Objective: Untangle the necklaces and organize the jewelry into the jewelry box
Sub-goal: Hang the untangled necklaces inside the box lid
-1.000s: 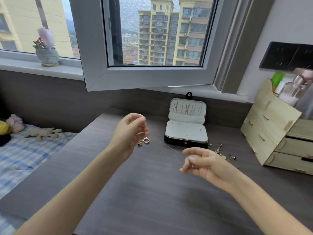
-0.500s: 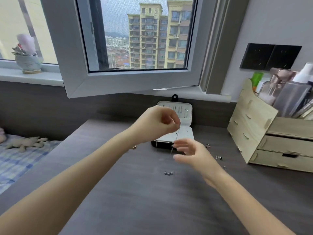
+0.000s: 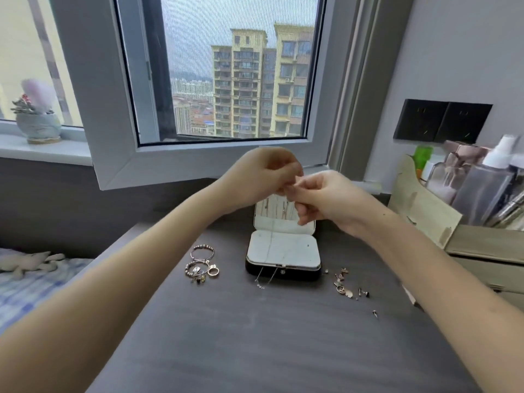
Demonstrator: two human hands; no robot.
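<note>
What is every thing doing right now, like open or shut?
jewelry box: open, lid upright.
necklace: pinched by both hands, hanging down.
left hand: pinching the necklace.
right hand: pinching the necklace.
window: swung open.
bracelets: loose on the desk.
earrings: scattered on the desk.

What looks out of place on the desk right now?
The thin silver necklace chain pinched by left hand and right hand hangs over the open white-lined jewelry box, its end trailing onto the grey desk in front. Small earrings lie scattered right of it; beaded bracelets lie loose left.
</note>
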